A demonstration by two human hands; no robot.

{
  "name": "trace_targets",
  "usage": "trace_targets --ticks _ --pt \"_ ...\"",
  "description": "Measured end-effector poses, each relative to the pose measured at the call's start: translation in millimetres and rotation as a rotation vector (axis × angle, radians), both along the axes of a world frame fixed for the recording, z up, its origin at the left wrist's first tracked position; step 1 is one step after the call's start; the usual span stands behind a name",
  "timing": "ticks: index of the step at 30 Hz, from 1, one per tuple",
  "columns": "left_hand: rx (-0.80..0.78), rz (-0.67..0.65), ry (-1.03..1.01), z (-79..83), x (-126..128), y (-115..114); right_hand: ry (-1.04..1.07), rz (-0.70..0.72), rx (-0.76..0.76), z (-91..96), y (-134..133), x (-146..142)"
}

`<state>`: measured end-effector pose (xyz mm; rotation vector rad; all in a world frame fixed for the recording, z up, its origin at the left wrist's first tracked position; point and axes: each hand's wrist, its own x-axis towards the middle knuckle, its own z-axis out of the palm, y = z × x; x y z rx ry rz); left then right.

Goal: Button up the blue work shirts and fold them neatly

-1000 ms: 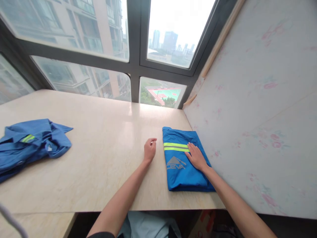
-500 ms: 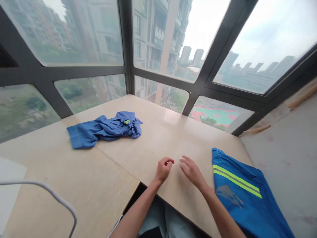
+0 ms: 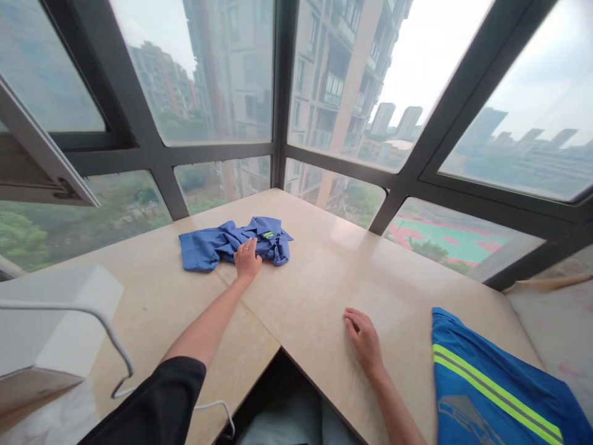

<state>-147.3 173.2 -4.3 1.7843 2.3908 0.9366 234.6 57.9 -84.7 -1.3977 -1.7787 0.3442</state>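
Note:
A crumpled blue work garment (image 3: pixel 210 244) with a collar and a small yellow-green striped patch lies toward the window corner. My left hand (image 3: pixel 248 258), a ring on one finger, reaches over its front edge; the fingers stretch across the cloth, apparently touching it, and the thumb is mostly hidden. Nearer to me, on the right, my right hand (image 3: pixel 364 339) rests at the tabletop with its fingers curled together and nothing in them. Beyond it lies a larger blue garment (image 3: pixel 486 377), spread flat, with yellow-green and grey reflective bands and a grey print.
The pale tabletop (image 3: pixel 319 278) has a seam and a cut-out corner in front of my lap. A white box (image 3: pixel 69 321) and a grey-white cable (image 3: pixel 104 321) are at left. Dark window frames (image 3: pixel 278 123) edge the back; one sash (image 3: pixel 41 148) projects at upper left.
My left hand has moved forward and left from beside my right hand to the crumpled garment. My right hand's fingers have curled closer together. The view has shifted left, bringing in the white box.

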Motion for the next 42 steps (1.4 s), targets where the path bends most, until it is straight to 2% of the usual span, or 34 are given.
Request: trace_targets --ticks 2,4,8,12,18,20,22,25,27,29,31,34,36,40,42 --pt "-0.114 -0.025 0.076 7.9 -12 4 0.024 -0.011 0.009 -0.8 3 -1" --pt "-0.172 -0.033 0.063 15.5 -19 7 0.042 -0.021 0.009 -1.4 5 -2" --pt "-0.11 0.001 0.024 31.8 -10 5 0.048 -0.03 -0.003 -2.0 7 -1" --pt "0.052 -0.026 -0.022 44.9 27 -14 0.051 -0.026 -0.017 -0.4 6 0" --pt "0.242 -0.139 -0.194 49.8 98 -64 0.107 0.007 -0.136 8.3 -2 -11" --pt "0.347 -0.207 -0.372 54.0 120 -77 0.255 0.037 -0.246 13.9 -8 -25" --pt "0.422 -0.272 -0.525 62.4 139 -87 0.529 0.075 -0.402 22.9 -14 -44" --pt "0.484 -0.29 -0.619 82.2 164 -102 0.989 0.025 -0.565 44.0 -19 -66" --pt "0.535 -0.277 -0.642 97.4 179 -114 1.215 -0.004 -0.661 61.1 -16 -70" --pt "0.561 -0.329 -0.654 111.4 194 -129 1.411 -0.008 -0.755 77.6 -10 -64" --pt "0.583 -0.381 -0.69 123.4 208 -142 1.539 0.037 -0.783 93.0 -4 -48" --pt "0.664 -0.406 -0.782 140.2 227 -157 1.548 0.102 -0.664 120.0 -3 -16" --pt "0.728 -0.386 -0.867 152.2 238 -162 1.509 0.071 -0.517 144.7 -6 10" --pt "0.811 -0.314 -1.083 174.2 249 -161 1.465 -0.02 -0.21 210.0 -25 70" --pt "0.856 -0.263 -1.163 179.5 248 -156 1.422 -0.075 -0.06 243.7 -40 99"
